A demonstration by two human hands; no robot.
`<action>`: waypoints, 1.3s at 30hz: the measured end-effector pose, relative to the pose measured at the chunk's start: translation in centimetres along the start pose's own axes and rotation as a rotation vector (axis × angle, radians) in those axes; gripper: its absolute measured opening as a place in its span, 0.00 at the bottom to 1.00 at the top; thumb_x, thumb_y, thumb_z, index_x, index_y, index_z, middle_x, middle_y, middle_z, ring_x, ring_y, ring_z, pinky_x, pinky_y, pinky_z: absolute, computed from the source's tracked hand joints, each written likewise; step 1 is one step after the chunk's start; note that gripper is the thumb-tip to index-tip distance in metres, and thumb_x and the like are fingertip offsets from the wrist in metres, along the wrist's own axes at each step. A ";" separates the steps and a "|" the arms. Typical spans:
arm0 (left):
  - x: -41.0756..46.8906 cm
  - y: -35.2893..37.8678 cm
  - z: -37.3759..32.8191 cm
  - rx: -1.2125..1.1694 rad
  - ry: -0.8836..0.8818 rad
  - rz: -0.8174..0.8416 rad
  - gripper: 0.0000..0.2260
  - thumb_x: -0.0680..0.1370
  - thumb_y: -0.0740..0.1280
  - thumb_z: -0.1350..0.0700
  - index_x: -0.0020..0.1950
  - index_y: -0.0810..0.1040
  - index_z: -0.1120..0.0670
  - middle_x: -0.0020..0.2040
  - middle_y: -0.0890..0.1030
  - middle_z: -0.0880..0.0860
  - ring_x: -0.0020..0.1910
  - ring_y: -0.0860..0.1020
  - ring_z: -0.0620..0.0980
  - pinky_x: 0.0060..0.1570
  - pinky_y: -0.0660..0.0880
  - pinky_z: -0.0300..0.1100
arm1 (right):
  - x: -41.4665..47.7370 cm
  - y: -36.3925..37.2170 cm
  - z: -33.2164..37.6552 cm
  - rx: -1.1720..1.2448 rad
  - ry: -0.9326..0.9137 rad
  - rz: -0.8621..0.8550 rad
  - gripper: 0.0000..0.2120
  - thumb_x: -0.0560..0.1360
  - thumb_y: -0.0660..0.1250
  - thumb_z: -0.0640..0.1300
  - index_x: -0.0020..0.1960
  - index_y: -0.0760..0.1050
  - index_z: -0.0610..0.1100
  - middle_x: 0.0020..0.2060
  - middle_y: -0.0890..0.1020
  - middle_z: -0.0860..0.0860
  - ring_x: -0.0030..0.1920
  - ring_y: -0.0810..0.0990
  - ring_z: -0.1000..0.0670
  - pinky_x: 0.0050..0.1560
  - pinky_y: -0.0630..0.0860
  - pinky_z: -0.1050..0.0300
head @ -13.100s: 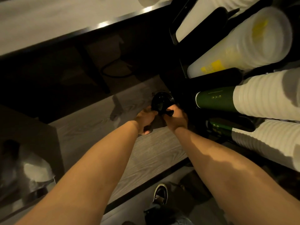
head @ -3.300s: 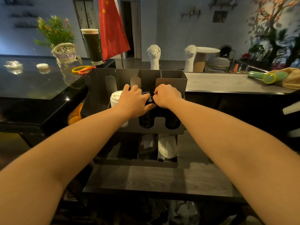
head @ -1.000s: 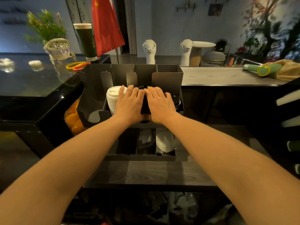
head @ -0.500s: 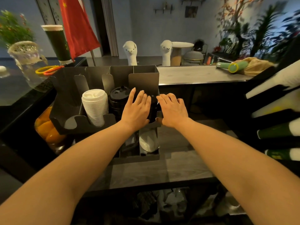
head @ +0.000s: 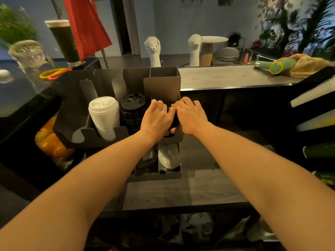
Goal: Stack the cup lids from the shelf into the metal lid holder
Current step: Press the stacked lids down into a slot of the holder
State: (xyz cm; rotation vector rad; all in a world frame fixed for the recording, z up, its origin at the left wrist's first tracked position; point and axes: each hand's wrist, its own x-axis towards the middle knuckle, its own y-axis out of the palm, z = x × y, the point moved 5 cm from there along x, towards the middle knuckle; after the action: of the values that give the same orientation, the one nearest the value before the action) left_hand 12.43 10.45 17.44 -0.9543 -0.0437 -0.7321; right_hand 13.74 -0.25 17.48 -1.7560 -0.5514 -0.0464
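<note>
The head camera shows two bare forearms stretched from the lower corners of the frame toward the centre. The left hand (head: pixel 156 117) and the right hand (head: pixel 191 116) are set side by side, knuckles up, just above the centre.

Both hands are curled round a stack of black lids (head: pixel 173 119). Only a dark strip of it is seen between them, and the right thumb is tucked under it. The stack is held at the rightmost slot of the metal lid holder (head: pixel 163 87), a grey sheet-metal rack with upright dividers. The rack is placed on a grey wooden shelf (head: pixel 181 194) at centre frame. How deep the stack sits in the slot cannot be told, since it is covered by the hands.

Just left of the hands, a pile of other black lids (head: pixel 133 111) is stood in the middle slot. A pile of white lids (head: pixel 104 116) is stood in the next slot to the left, just beside it.

A net bag of oranges (head: pixel 50 144) is seen at the lower left of the holder. A red flag (head: pixel 87 24) and a tall cup of dark green drink (head: pixel 62 42) are seen in the upper left. Two white llama figures (head: pixel 153 49) are seen at upper centre, behind the holder. Sleeves of stacked cups (head: pixel 319 122) are laid on their sides along the right edge.
</note>
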 end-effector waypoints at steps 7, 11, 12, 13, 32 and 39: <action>-0.2 0.4 -0.3 -0.057 0.001 -0.017 0.29 0.74 0.71 0.40 0.66 0.68 0.56 0.58 0.80 0.55 0.61 0.75 0.57 0.66 0.65 0.52 | -1.1 1.0 0.2 -0.021 0.054 -0.062 0.39 0.70 0.70 0.67 0.72 0.68 0.45 0.72 0.68 0.48 0.73 0.61 0.45 0.65 0.68 0.46; -0.4 0.8 0.1 -0.112 -0.016 -0.032 0.30 0.72 0.73 0.40 0.65 0.67 0.55 0.60 0.79 0.55 0.63 0.74 0.56 0.66 0.63 0.52 | -1.4 1.1 0.2 0.039 0.089 -0.060 0.40 0.70 0.71 0.65 0.74 0.66 0.45 0.77 0.60 0.46 0.76 0.56 0.43 0.68 0.66 0.45; -0.4 0.8 0.2 -0.125 -0.020 -0.036 0.31 0.72 0.73 0.40 0.66 0.66 0.55 0.61 0.78 0.55 0.64 0.72 0.56 0.67 0.63 0.52 | -1.4 0.9 0.3 0.046 0.093 -0.056 0.40 0.70 0.71 0.66 0.74 0.65 0.45 0.77 0.59 0.46 0.77 0.55 0.43 0.68 0.65 0.44; -0.4 0.7 0.4 -0.137 -0.027 -0.050 0.32 0.72 0.73 0.40 0.68 0.65 0.55 0.64 0.76 0.55 0.66 0.71 0.56 0.67 0.63 0.52 | -1.5 0.7 0.3 0.054 0.099 -0.054 0.41 0.70 0.70 0.66 0.75 0.63 0.45 0.78 0.58 0.46 0.77 0.55 0.43 0.68 0.65 0.44; -14.8 4.0 9.6 -0.600 -0.294 0.031 0.12 0.78 0.66 0.44 0.53 0.77 0.51 0.42 0.82 0.50 0.39 0.81 0.52 0.37 0.79 0.48 | -2.7 -4.9 12.5 0.442 -0.141 -0.141 0.13 0.76 0.64 0.48 0.58 0.74 0.46 0.50 0.79 0.49 0.50 0.77 0.47 0.38 0.71 0.54; -16.0 8.3 11.8 -0.859 -0.683 0.438 0.27 0.79 0.67 0.47 0.74 0.61 0.52 0.54 0.80 0.56 0.48 0.82 0.57 0.47 0.80 0.53 | 1.7 -7.6 19.1 0.404 -0.138 -0.039 0.30 0.78 0.63 0.47 0.77 0.58 0.44 0.77 0.61 0.46 0.59 0.78 0.38 0.50 0.79 0.43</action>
State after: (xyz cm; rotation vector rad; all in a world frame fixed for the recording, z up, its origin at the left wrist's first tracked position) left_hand 8.37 31.18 12.94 -1.9311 -0.1188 0.0480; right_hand 7.38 19.22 19.83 -1.3610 -0.6465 0.1511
